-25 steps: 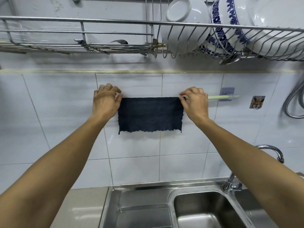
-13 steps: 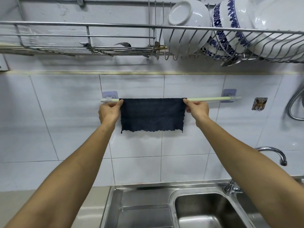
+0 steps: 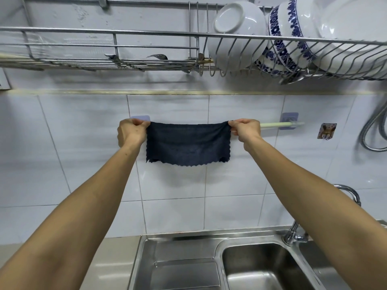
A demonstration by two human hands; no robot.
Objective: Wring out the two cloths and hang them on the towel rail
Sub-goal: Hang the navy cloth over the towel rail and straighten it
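Note:
A dark navy cloth (image 3: 187, 143) hangs doubled at the height of the pale green towel rail (image 3: 276, 123) on the tiled wall. My left hand (image 3: 130, 132) pinches its top left corner. My right hand (image 3: 246, 129) pinches its top right corner. The cloth's top edge sags slightly between the two hands. Cloth and hands hide most of the rail; only its right stretch and both lilac wall mounts show. I see no second cloth.
A steel dish rack (image 3: 188, 36) with white and blue-patterned bowls (image 3: 289, 34) runs overhead. Below lie a steel double sink (image 3: 259, 266) and a tap (image 3: 347, 191) at the right. A wall hook (image 3: 326, 130) and a shower hose (image 3: 374, 135) hang to the right.
Both hands have closed onto the cloth's top corners and pulled them outward; the top edge now sags and the lower edge has shifted.

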